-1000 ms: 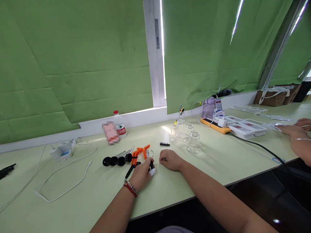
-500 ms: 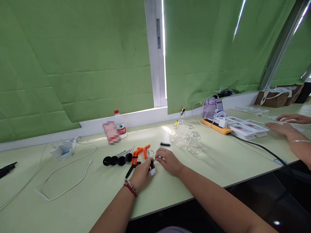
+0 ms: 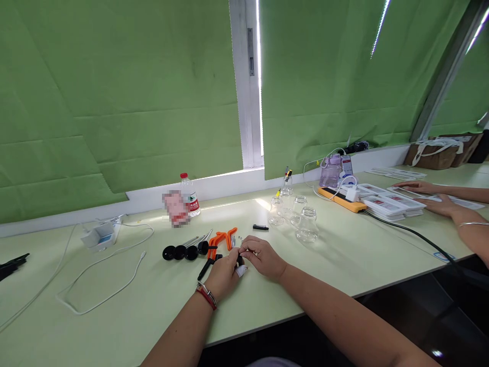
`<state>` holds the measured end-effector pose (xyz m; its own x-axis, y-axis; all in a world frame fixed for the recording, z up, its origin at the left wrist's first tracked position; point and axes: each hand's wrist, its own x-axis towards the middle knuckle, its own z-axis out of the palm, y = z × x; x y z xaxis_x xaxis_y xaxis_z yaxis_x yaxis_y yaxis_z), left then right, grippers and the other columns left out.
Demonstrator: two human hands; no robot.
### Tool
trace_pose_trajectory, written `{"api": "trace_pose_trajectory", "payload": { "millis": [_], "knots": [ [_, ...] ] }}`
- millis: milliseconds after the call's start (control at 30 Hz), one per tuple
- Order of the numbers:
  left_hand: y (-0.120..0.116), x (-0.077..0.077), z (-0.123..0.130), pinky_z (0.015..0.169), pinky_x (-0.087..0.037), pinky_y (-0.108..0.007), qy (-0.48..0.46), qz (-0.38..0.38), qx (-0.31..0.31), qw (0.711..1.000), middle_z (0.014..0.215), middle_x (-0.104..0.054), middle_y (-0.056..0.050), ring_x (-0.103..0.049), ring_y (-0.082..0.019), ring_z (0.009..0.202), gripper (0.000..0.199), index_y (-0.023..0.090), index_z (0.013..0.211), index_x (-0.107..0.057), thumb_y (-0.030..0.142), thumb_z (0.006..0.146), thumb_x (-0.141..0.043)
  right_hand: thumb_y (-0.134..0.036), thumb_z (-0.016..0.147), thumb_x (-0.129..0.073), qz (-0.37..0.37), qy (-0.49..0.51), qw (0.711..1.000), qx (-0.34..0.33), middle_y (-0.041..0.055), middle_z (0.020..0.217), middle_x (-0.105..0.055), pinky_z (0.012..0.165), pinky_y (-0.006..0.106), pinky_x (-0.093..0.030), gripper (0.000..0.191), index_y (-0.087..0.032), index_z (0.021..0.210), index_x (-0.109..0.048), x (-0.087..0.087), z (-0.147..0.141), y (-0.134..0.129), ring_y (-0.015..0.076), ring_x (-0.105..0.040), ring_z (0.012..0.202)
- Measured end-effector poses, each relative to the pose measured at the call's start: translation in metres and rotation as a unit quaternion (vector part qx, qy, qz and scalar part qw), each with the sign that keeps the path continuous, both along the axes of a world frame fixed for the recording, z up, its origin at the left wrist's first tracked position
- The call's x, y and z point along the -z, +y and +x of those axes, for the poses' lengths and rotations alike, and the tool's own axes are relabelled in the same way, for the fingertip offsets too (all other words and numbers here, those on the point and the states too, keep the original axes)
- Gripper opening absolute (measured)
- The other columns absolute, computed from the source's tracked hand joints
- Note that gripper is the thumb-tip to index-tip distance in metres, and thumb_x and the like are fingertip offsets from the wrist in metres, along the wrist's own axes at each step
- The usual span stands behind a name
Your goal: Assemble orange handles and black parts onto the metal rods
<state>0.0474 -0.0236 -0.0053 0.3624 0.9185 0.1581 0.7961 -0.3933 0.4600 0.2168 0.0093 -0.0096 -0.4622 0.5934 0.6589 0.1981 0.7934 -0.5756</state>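
My left hand [image 3: 225, 275] is closed around a small black part [image 3: 240, 260], which the fingers mostly hide; something white is wrapped around one finger. Against that part my right hand [image 3: 263, 257] brings its thumb and forefinger together in a pinch; whatever is between them is too small to make out. Just beyond the hands lie orange crank-shaped pieces [image 3: 231, 237] and tiny metal bits [image 3: 240, 238]. To the left are several black round caps [image 3: 191, 252] with metal rods [image 3: 206, 235] behind them. A black handle-like piece [image 3: 205, 269] rests beside my left hand.
Several clear glass jars [image 3: 306, 224] stand right of centre, near a black toothed strip [image 3: 260, 227]. Behind are a water bottle [image 3: 194, 196] and an orange power strip [image 3: 340, 200]. White cables [image 3: 110, 300] lie left. Another person's hands [image 3: 439, 204] handle papers near stacked cards [image 3: 385, 208].
My right hand has moved slightly left, its fingertips now meeting the black part in my left hand. At the far right, the other person's hands have shifted left with a sheet.
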Motion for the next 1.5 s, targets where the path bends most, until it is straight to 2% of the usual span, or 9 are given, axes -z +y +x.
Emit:
{"api": "trace_pose_trajectory", "payload": {
  "millis": [133, 533, 633, 733, 800, 867, 1033, 1233, 1500],
  "knots": [
    [0.001, 0.001, 0.000, 0.059, -0.038, -0.028, 0.036, 0.011, 0.007, 0.999, 0.076, -0.062, -0.003, -0.061, -0.021, 0.070, 0.021, 0.021, 0.103, -0.045, 0.029, 0.084, -0.048, -0.020, 0.089, -0.047, 0.005, -0.013, 1.000, -0.006, 0.0044, 0.084, -0.060, 0.075, 0.028, -0.047, 0.016, -0.020, 0.084, -0.062, -0.001, 0.000, 0.000, 0.0150, -0.056, 0.078],
    [0.000, -0.001, 0.000, 0.058, -0.037, -0.026, 0.014, 0.003, 0.012, 1.000, 0.078, -0.063, -0.002, -0.060, -0.019, 0.068, 0.021, 0.020, 0.103, -0.046, 0.022, 0.082, -0.048, -0.019, 0.089, -0.046, 0.010, -0.027, 1.000, 0.001, 0.0037, 0.084, -0.061, 0.075, 0.028, -0.046, 0.016, -0.020, 0.084, -0.061, 0.002, 0.002, 0.002, 0.0147, -0.056, 0.078],
    [-0.002, -0.003, 0.000, 0.062, -0.040, -0.026, -0.012, -0.007, 0.023, 1.000, 0.087, -0.066, -0.002, -0.060, -0.017, 0.071, 0.024, 0.021, 0.105, -0.044, 0.019, 0.081, -0.048, -0.018, 0.089, -0.046, 0.013, -0.032, 0.997, 0.067, 0.0043, 0.084, -0.061, 0.075, 0.029, -0.045, 0.015, -0.020, 0.083, -0.060, 0.003, 0.006, 0.008, 0.0160, -0.055, 0.079],
    [-0.002, -0.004, 0.001, 0.064, -0.041, -0.026, -0.027, -0.013, 0.029, 0.999, 0.090, -0.067, -0.002, -0.060, -0.016, 0.071, 0.025, 0.021, 0.106, -0.043, 0.019, 0.081, -0.048, -0.017, 0.087, -0.047, 0.005, -0.040, 0.982, 0.182, 0.0062, 0.088, -0.063, 0.081, 0.033, -0.043, 0.015, -0.019, 0.086, -0.062, 0.008, 0.012, 0.019, 0.0195, -0.054, 0.088],
    [-0.002, -0.004, 0.000, 0.064, -0.042, -0.026, -0.028, -0.016, 0.028, 0.999, 0.091, -0.067, -0.002, -0.060, -0.016, 0.071, 0.024, 0.022, 0.105, -0.043, 0.019, 0.082, -0.048, -0.017, 0.084, -0.052, -0.026, -0.067, 0.968, 0.241, 0.0078, 0.096, -0.064, 0.085, 0.036, -0.042, 0.014, -0.019, 0.092, -0.063, 0.011, 0.017, 0.025, 0.0222, -0.053, 0.094],
    [-0.002, -0.004, 0.000, 0.065, -0.041, -0.026, -0.028, -0.018, 0.026, 0.999, 0.091, -0.067, -0.002, -0.060, -0.016, 0.072, 0.024, 0.022, 0.105, -0.043, 0.019, 0.082, -0.048, -0.018, 0.080, -0.058, -0.067, -0.109, 0.956, 0.265, 0.0091, 0.104, -0.063, 0.087, 0.038, -0.041, 0.019, -0.018, 0.097, -0.064, 0.015, 0.020, 0.030, 0.0244, -0.051, 0.100],
    [-0.002, -0.004, 0.000, 0.064, -0.041, -0.027, -0.032, -0.019, 0.025, 0.999, 0.089, -0.067, -0.002, -0.060, -0.017, 0.071, 0.024, 0.021, 0.105, -0.044, 0.019, 0.081, -0.047, -0.013, 0.076, -0.058, -0.114, -0.204, 0.941, 0.246, 0.0085, 0.098, -0.065, 0.083, 0.035, -0.042, 0.028, -0.019, 0.102, -0.066, 0.022, 0.022, 0.034, 0.0235, -0.055, 0.095],
    [-0.003, -0.006, 0.001, 0.063, -0.040, -0.026, -0.028, -0.025, 0.023, 0.999, 0.090, -0.068, -0.002, -0.061, -0.017, 0.072, 0.025, 0.021, 0.105, -0.044, 0.018, 0.081, -0.047, -0.007, 0.079, -0.049, -0.087, -0.241, 0.941, 0.220, 0.0087, 0.095, -0.065, 0.078, 0.032, -0.042, 0.032, -0.018, 0.105, -0.065, 0.026, 0.018, 0.034, 0.0220, -0.057, 0.090],
    [-0.004, -0.007, 0.001, 0.063, -0.041, -0.026, -0.030, -0.028, 0.023, 0.999, 0.089, -0.067, -0.001, -0.060, -0.016, 0.072, 0.023, 0.022, 0.105, -0.043, 0.019, 0.082, -0.047, -0.005, 0.084, -0.043, -0.046, -0.188, 0.964, 0.184, 0.0086, 0.100, -0.062, 0.083, 0.033, -0.043, 0.038, -0.019, 0.114, -0.062, 0.016, 0.012, 0.023, 0.0205, -0.056, 0.093]
  ]
}}
